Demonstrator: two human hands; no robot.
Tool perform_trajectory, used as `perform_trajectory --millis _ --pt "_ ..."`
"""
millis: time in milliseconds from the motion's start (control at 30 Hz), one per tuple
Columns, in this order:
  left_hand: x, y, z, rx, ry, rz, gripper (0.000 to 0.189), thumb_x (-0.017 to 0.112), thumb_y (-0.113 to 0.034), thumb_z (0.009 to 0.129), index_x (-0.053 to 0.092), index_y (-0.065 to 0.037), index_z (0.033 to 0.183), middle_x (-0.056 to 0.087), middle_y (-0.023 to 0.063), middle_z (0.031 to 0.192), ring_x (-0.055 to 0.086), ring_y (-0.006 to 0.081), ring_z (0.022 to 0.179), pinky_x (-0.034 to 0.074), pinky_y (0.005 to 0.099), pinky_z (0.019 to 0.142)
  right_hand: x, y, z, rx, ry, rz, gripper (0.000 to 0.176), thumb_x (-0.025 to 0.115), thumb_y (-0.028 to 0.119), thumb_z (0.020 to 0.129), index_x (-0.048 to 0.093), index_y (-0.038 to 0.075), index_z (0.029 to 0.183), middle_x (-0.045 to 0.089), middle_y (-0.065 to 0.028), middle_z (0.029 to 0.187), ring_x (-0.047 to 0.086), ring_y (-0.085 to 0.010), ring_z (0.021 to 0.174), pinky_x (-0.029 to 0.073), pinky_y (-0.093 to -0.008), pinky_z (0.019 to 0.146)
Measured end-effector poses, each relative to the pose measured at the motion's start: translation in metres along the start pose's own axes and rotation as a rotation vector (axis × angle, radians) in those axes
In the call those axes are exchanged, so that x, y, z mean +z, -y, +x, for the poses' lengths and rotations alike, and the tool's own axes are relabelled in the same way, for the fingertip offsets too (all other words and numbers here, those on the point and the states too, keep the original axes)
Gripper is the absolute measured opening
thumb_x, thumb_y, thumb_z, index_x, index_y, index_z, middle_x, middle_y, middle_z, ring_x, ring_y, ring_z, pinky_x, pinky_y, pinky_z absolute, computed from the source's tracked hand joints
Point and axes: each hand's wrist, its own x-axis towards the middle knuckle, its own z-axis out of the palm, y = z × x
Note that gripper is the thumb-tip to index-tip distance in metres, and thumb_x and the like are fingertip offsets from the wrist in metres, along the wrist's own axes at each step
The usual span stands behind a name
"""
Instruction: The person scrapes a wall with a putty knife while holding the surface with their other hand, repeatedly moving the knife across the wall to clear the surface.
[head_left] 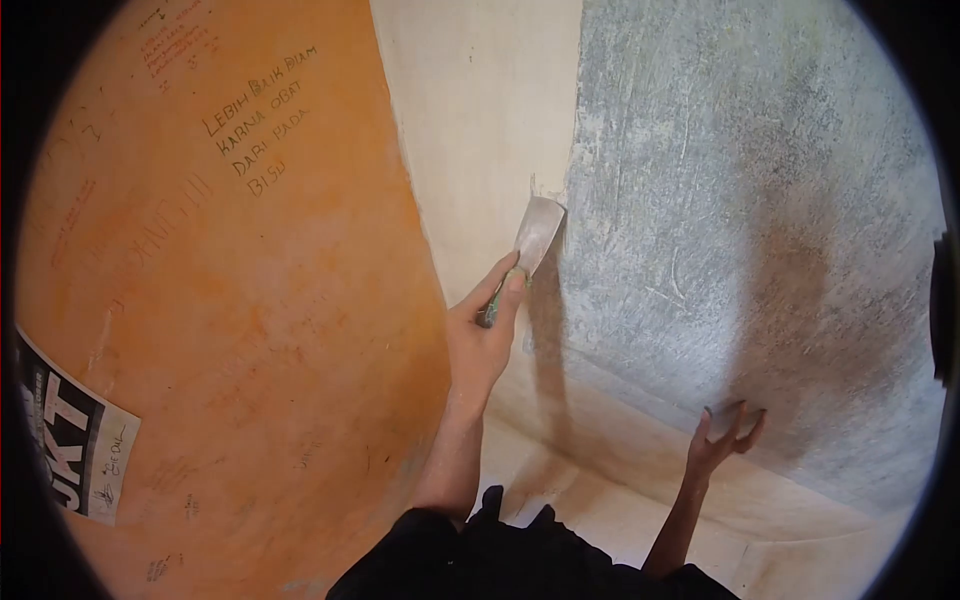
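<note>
Grip state: left grip (487,335) clamped on the handle of a putty knife (538,232). Blade tip touches the seam where cream wall (480,120) meets grey wall (750,200), mid-scene. Right grip (725,435) apart, fingers spread, low by the grey wall, near right. Risk, as I judge it: a tilted blade corner could gouge the cream coat, and a slip could scrape knuckles. No container shows.

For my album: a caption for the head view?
Left hand holds a putty knife where cream plaster meets grey wall; right hand spread open nearby.
</note>
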Motion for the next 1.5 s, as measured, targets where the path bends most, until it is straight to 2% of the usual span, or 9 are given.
perform_trajectory --millis 33,67,133,233,433,600,733,967,1500 --pt "-0.002 0.002 0.003 0.051 0.005 -0.025 0.037 0.063 -0.023 0.095 0.063 0.000 0.124 0.068 0.0065 0.104 0.058 0.0097 0.093 0.044 0.0227 0.084 0.000 0.003 0.004 0.023 -0.133 0.014 0.054 0.067 0.031 0.091 0.050 0.003 0.134 0.036 -0.0273 0.144 0.041 -0.0351 0.131 0.037 -0.0492 0.103" --pt "-0.004 0.003 0.007 0.106 0.013 -0.046 0.037 0.064 -0.022 0.095 0.063 0.001 0.124 0.068 0.0064 0.104 0.059 0.0099 0.093 0.044 0.0228 0.084 0.001 0.006 0.007 0.024 -0.145 0.018 0.054 0.067 0.031 0.091 0.050 0.003 0.134 0.036 -0.0273 0.144 0.041 -0.0351 0.131 0.037 -0.0492 0.103" --pt "-0.010 0.009 -0.001 0.093 0.020 -0.010 0.036 0.064 -0.021 0.095 0.063 0.001 0.124 0.068 0.0065 0.105 0.059 0.0105 0.094 0.045 0.0233 0.085 -0.006 0.013 0.005 0.329 0.053 0.408 0.031 0.059 0.027 0.096 0.066 -0.001 0.107 0.066 -0.0179 0.099 0.065 -0.0211 0.083 0.052 -0.0323 0.071" --pt "-0.002 0.005 0.007 0.099 0.022 0.017 0.035 0.063 -0.019 0.095 0.063 0.001 0.124 0.068 0.0077 0.109 0.060 0.0116 0.098 0.046 0.0243 0.088 -0.009 0.043 0.035 0.568 0.331 0.820 0.040 0.052 0.030 0.100 0.068 -0.006 0.093 0.067 -0.0122 0.069 0.063 -0.0170 0.055 0.050 -0.0270 0.053" --pt "0.011 -0.041 0.023 0.144 0.039 -0.037 0.034 0.062 -0.017 0.095 0.062 0.003 0.123 0.068 0.0125 0.115 0.060 0.0133 0.105 0.045 0.0260 0.093 0.001 0.062 0.059 0.861 0.380 0.808 0.071 0.046 0.047 0.100 0.065 -0.008 0.061 0.062 -0.0144 0.052 0.055 -0.0167 0.037 0.046 -0.0253 0.040" --pt "-0.003 0.019 -0.016 0.075 0.011 0.035 0.033 0.064 -0.017 0.095 0.063 0.002 0.122 0.069 0.0163 0.112 0.063 0.0145 0.102 0.047 0.0274 0.091 0.011 0.069 0.061 0.944 0.224 0.783 0.082 0.037 0.056 0.099 0.060 -0.008 0.052 0.059 -0.0156 0.048 0.052 -0.0191 0.032 0.043 -0.0277 0.032" --pt "0.001 -0.020 0.007 0.019 0.008 0.000 0.033 0.062 -0.017 0.095 0.063 0.001 0.122 0.069 0.0163 0.111 0.062 0.0139 0.103 0.046 0.0266 0.091 0.016 0.077 0.065 1.095 0.135 0.687 0.095 0.020 0.071 0.094 0.053 -0.003 0.046 0.056 -0.0145 0.045 0.048 -0.0190 0.029 0.042 -0.0270 0.030" --pt "0.001 0.007 0.004 0.164 0.001 0.012 0.032 0.063 -0.019 0.095 0.064 -0.001 0.122 0.071 0.0157 0.107 0.063 0.0116 0.096 0.048 0.0253 0.087 0.013 0.085 0.072 1.103 0.109 0.738 0.094 0.021 0.070 0.095 0.052 -0.002 0.044 0.053 -0.0139 0.042 0.045 -0.0188 0.028 0.042 -0.0272 0.030" --pt "-0.009 -0.005 0.004 0.056 0.031 0.023 0.033 0.065 -0.019 0.094 0.065 0.000 0.121 0.070 0.0155 0.109 0.062 0.0125 0.101 0.048 0.0267 0.090 0.007 0.075 0.058 1.047 0.163 0.767 0.093 0.022 0.067 0.097 0.058 -0.005 0.050 0.056 -0.0141 0.045 0.049 -0.0179 0.031 0.045 -0.0265 0.032"
